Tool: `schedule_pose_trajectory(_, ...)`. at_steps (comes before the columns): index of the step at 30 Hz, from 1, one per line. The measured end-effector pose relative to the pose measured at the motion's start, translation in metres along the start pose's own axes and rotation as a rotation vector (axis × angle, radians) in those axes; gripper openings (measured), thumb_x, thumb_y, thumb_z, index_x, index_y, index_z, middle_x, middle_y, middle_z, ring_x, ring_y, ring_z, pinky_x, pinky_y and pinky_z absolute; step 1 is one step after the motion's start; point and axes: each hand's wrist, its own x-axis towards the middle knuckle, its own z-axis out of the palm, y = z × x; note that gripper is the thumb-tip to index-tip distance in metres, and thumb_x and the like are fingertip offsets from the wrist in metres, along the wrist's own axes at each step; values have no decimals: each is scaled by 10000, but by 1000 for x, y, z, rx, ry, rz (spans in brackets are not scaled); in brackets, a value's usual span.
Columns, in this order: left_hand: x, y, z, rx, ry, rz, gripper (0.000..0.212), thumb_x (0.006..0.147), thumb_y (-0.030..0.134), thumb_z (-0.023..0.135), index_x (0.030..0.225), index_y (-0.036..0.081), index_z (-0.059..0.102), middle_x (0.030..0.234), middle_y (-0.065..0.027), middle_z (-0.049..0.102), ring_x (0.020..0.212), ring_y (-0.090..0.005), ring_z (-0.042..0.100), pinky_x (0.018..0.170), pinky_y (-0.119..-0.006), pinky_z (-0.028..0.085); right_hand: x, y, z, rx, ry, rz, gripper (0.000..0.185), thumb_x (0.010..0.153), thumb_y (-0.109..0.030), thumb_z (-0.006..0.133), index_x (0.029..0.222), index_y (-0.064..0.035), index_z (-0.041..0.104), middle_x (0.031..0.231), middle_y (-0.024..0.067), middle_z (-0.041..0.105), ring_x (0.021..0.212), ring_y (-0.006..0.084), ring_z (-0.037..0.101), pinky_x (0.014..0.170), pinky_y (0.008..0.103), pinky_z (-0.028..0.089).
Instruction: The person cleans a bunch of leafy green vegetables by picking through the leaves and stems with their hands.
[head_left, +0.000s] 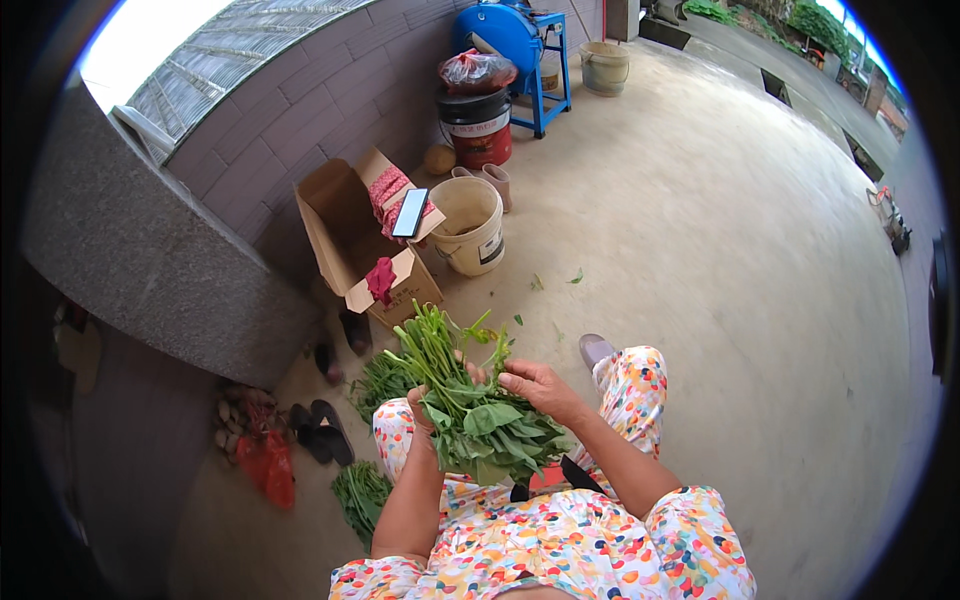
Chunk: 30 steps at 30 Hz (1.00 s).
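Observation:
A thick bunch of leafy green vegetables (480, 420) is held above my lap, its cut stems pointing away and its leaves towards me. My left hand (421, 409) grips the bunch from the left side, with part of the fingers hidden behind the stems. At the right edge of the bunch, my right hand (541, 386) has its fingers at a stem with yellowish leaves; whether it pinches that stem is hard to see. More greens (382, 384) lie on the floor beyond my left knee, and another bundle (361, 495) lies beside my left thigh.
An open cardboard box (337, 225) holds a phone (410, 213) on its flap. Beside it stand a cream bucket (469, 225) and a red paint bucket (480, 135). Dark slippers (330, 435) and a red plastic bag (268, 465) lie left. A blue machine (499, 37) stands behind.

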Motion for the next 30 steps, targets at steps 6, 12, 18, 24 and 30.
schedule_pose_trajectory(6, -21, -9, -9, -173, -13, 25, 539, 658, 354, 553, 1098, 62, 443, 935, -134, 538, 946, -304, 479, 837, -438, 399, -3, 2, 7, 191, 74, 50, 207, 829, -193, 535, 936, -22, 580, 741, -26, 563, 642, 31, 490, 579, 172, 395)
schedule_pose_trajectory(12, -51, -6, -36, -123, 224, -23, 686, 640, 473, 569, 1179, 81, 409, 1082, -185, 502, 986, -381, 501, 830, -553, 402, 3, -9, -2, 695, 311, 90, 73, 814, -125, 539, 814, -59, 568, 671, -20, 537, 531, 60, 484, 460, 220, 419)
schedule_pose_trajectory(18, -50, -13, -31, -117, 136, 119, 687, 616, 438, 617, 1139, 35, 429, 1044, -183, 516, 925, -356, 524, 839, -507, 405, 2, -7, -3, 676, 392, 71, 67, 806, -129, 547, 832, -72, 573, 683, -22, 543, 549, 64, 494, 495, 217, 425)
schedule_pose_trajectory(24, -49, -14, -28, -137, 54, 152, 769, 571, 480, 667, 1159, 64, 400, 1028, -133, 480, 1038, -292, 422, 877, -444, 380, 1, 9, -14, 464, 666, -83, 57, 792, -136, 552, 799, -80, 562, 674, -6, 537, 597, 105, 526, 486, 235, 374)
schedule_pose_trajectory(30, -55, -15, -29, -226, 36, 92, 712, 611, 416, 646, 1142, 6, 407, 981, -143, 494, 977, -295, 454, 868, -450, 386, -1, -1, -20, 734, 615, -2, 69, 801, -140, 534, 827, -78, 543, 689, 20, 523, 655, 147, 542, 506, 263, 381)
